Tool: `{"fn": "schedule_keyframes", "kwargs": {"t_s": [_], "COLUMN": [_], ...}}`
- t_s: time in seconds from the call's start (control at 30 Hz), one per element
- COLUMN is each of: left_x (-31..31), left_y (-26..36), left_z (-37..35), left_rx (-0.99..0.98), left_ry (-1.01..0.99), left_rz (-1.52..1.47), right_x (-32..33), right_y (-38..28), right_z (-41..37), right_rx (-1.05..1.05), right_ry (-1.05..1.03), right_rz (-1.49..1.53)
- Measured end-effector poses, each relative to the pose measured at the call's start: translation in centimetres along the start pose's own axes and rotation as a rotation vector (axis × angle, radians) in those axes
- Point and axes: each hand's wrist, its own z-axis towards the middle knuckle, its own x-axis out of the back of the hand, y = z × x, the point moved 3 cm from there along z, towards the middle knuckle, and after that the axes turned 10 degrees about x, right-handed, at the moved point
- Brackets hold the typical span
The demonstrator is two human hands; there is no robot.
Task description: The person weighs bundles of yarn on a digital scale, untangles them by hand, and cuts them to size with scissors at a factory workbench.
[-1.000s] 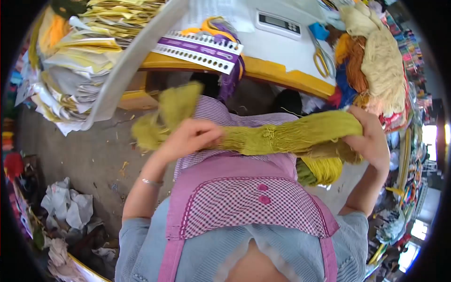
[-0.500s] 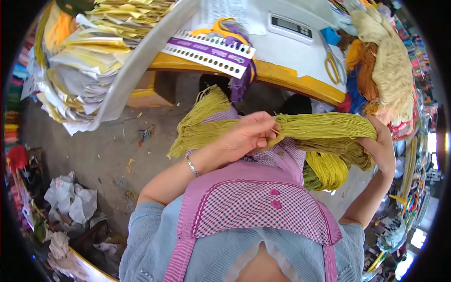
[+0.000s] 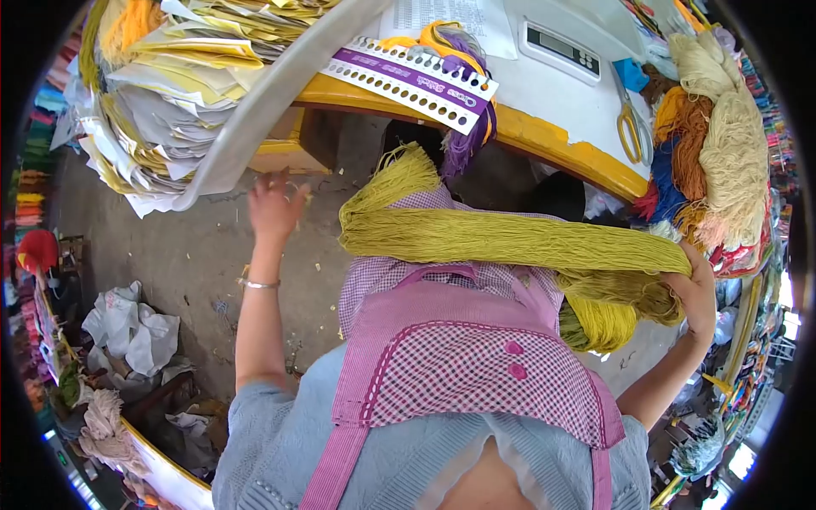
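A long olive-green skein of thread (image 3: 510,236) stretches across my lap, its loose strands spread flat. My right hand (image 3: 695,293) is wrapped round its right end. At the left the skein bends back, and a cut-looking fringe (image 3: 399,174) rests over my knee. My left hand (image 3: 276,208) is away from the skein, above the floor, with its fingers apart; a small yellowish scrap seems to be beside them. Below the skein hang a browner olive bundle (image 3: 625,291) and a brighter yellow-green bundle (image 3: 602,323).
Ahead is a yellow-edged table (image 3: 544,140) with a punched thread card (image 3: 408,83), purple and orange thread (image 3: 463,144), a digital scale (image 3: 561,51) and scissors (image 3: 631,127). Stacked papers (image 3: 187,110) fill a grey holder. Beige skeins (image 3: 735,161) hang right; white plastic (image 3: 132,327) lies left.
My left hand has let go of the skein's middle and swung out left and forward. The gathered middle now lies spread out. My right hand still grips the right end.
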Motion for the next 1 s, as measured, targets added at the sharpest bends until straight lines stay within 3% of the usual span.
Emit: {"fn": "schedule_keyframes", "kwargs": {"t_s": [0.03,0.1,0.2,0.27,0.33,0.4,0.43,0.47,0.53,0.57,0.67,0.7,0.77,0.8,0.87,0.9,1.0], "left_x": [-1.7,-3.4,-5.9,-5.8,-6.4,-5.5,-5.8,-5.8,-5.9,-5.6,-6.4,-5.4,-4.5,-4.5,-4.5,-4.6,-3.9], "left_y": [1.0,6.0,8.7,7.6,3.5,0.5,-0.5,-1.5,-2.2,-2.3,-3.0,-2.0,1.6,2.9,5.3,6.1,6.0], "left_z": [0.4,-0.4,-1.8,-0.7,-0.7,-0.2,-0.4,-1.1,-2.2,-2.7,-4.4,-4.4,-5.1,-5.3,-5.8,-6.2,-6.0], "left_rx": [0.196,0.257,0.17,0.276,0.757,1.054,1.087,1.098,0.874,0.622,0.46,0.461,0.659,0.657,0.471,0.414,0.407], "left_ry": [-0.343,-0.416,-0.499,-0.774,-0.665,-0.542,-0.514,-0.506,-0.777,-0.694,-0.621,-0.622,-0.876,-0.875,-0.948,-0.835,-0.846], "left_rz": [-0.439,-0.715,-0.691,-0.63,-1.401,-1.603,-1.638,-1.634,-1.21,-0.948,-0.725,-0.725,-1.164,-1.167,-1.036,-1.095,-1.013], "right_x": [0.2,0.9,3.6,5.1,6.1,5.4,4.2,3.8,2.8,3.1,1.7,1.0,0.3,0.0,-0.6,-0.7,-0.7], "right_y": [0.0,-0.3,-0.2,-0.8,0.6,1.5,2.6,4.9,9.4,12.6,16.9,17.3,18.4,18.3,18.4,18.7,19.1], "right_z": [-0.1,-0.4,-1.3,-2.4,-3.5,-2.8,-2.1,-1.2,0.4,1.0,1.1,0.8,0.5,0.4,0.2,0.3,-0.8], "right_rx": [-0.013,0.012,0.027,-0.031,0.001,-0.082,-0.084,0.013,-0.158,-0.191,-0.268,-0.271,-0.308,-0.342,-0.317,-0.32,-0.35], "right_ry": [0.022,0.049,0.144,0.232,0.347,0.15,0.11,0.091,0.018,-0.023,-0.035,0.013,0.001,-0.008,0.029,0.017,0.023], "right_rz": [-0.015,-0.026,-0.081,-0.112,-0.133,-0.074,-0.052,-0.248,-0.122,-0.148,0.015,0.102,0.177,0.255,0.253,0.226,0.187]}}
